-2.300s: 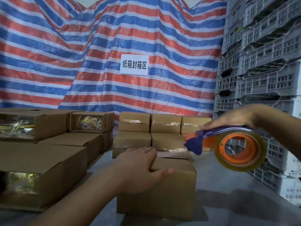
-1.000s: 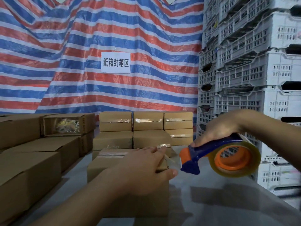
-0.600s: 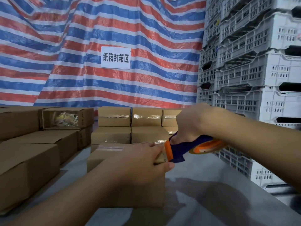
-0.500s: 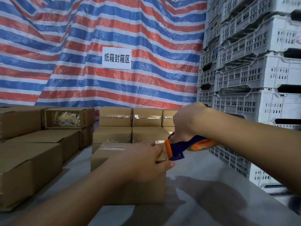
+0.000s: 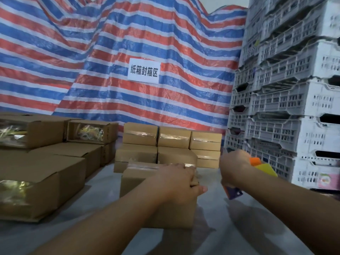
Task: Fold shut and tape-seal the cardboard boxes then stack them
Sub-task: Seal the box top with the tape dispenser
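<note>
- Your left hand [image 5: 179, 183] presses flat on the box [image 5: 158, 197], just before the sealed stack [image 5: 171, 144].
- Right hand [image 5: 233, 168] grips the tape dispenser [image 5: 257, 170], right of the box.
- Risk: tape end lifts if left unpressed.

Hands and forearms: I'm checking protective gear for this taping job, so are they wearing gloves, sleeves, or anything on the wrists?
No. The left hand and right hand are bare, without gloves. Both forearms are uncovered as far as the frame shows, with no sleeves, watch, bands or rings visible.
</note>
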Action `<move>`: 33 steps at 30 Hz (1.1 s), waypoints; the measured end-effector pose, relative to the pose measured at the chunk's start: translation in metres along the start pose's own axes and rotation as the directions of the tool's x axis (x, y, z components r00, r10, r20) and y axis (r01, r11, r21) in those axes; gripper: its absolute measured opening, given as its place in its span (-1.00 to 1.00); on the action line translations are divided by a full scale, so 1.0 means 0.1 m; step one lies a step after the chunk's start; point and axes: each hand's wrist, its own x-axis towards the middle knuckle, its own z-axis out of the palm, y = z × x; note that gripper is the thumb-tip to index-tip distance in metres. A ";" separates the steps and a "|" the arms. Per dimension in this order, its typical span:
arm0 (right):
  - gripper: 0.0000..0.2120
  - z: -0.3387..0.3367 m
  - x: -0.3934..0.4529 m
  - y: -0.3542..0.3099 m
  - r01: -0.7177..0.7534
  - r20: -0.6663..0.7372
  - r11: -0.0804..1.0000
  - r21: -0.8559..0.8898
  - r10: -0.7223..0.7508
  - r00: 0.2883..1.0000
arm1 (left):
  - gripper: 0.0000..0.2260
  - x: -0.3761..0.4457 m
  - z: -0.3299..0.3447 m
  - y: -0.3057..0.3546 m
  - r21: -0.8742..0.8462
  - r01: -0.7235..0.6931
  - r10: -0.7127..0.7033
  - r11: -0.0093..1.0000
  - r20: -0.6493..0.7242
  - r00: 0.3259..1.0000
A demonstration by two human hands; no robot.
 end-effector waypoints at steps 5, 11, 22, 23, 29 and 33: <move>-0.67 0.18 0.16 -0.03 -0.064 -0.098 0.995 0.070 0.070 0.993 | -0.33 0.00 0.01 0.00 0.032 0.010 -0.010 0.999 0.004 1.000; -0.50 0.50 0.23 -0.10 -0.103 -0.193 0.923 0.370 0.185 0.964 | -0.32 0.01 0.05 -0.06 0.030 -0.010 0.010 0.999 -0.009 1.000; -0.46 1.08 0.12 -0.42 -0.112 -0.267 0.830 0.546 0.300 0.916 | -0.35 0.00 0.07 -0.14 0.020 -0.049 0.050 0.999 -0.028 0.998; -0.44 1.13 0.12 -0.45 -0.126 -0.238 0.813 0.569 0.309 0.921 | -0.35 -0.01 0.07 -0.14 0.022 -0.052 0.052 0.998 -0.033 0.998; -0.40 1.28 0.15 -0.49 -0.168 -0.162 0.729 0.663 0.359 0.919 | -0.35 -0.02 0.08 -0.13 0.024 -0.060 0.061 0.998 -0.043 0.997; -0.34 1.20 0.14 -0.39 -0.151 -0.031 0.693 0.705 0.243 0.970 | -0.36 -0.02 0.06 -0.12 0.034 -0.058 0.059 0.998 -0.046 0.997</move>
